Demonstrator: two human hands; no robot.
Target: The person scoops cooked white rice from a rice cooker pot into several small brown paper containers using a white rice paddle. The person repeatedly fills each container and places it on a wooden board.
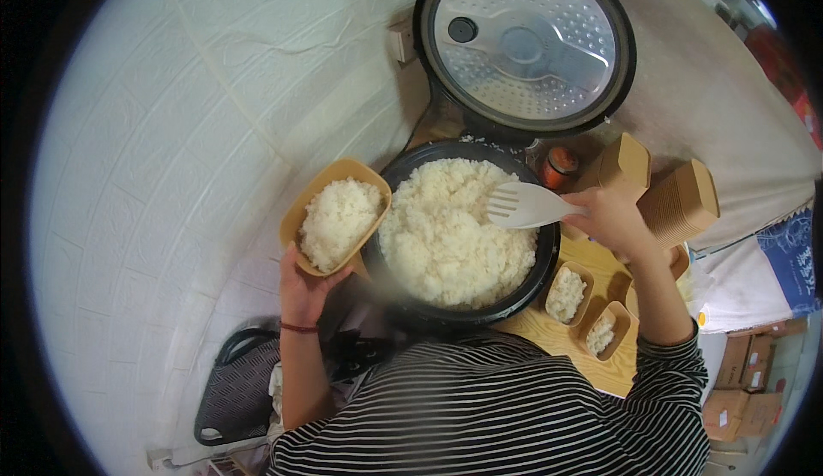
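A large black rice cooker [546, 277] full of cooked white rice [450, 238] stands before me, its lid [524, 39] raised at the back. My left hand [308, 289] grips a tan paper food container [290, 222] by its lower end, left of the cooker; a mound of rice [341, 219] lies in it. In my right hand [607, 222] is a white slotted rice paddle [530, 205], held over the right part of the cooker's rice. Its slotted end points left, and whether it touches the rice I cannot tell.
Two smaller containers of rice [566, 296] [601, 334] sit on the wooden table [540, 328]. Stacks of tan containers [681, 203] and an orange-red jar [559, 166] stand right of the cooker. A white wall [161, 154] rises at left; cardboard boxes [739, 379] are at far right.
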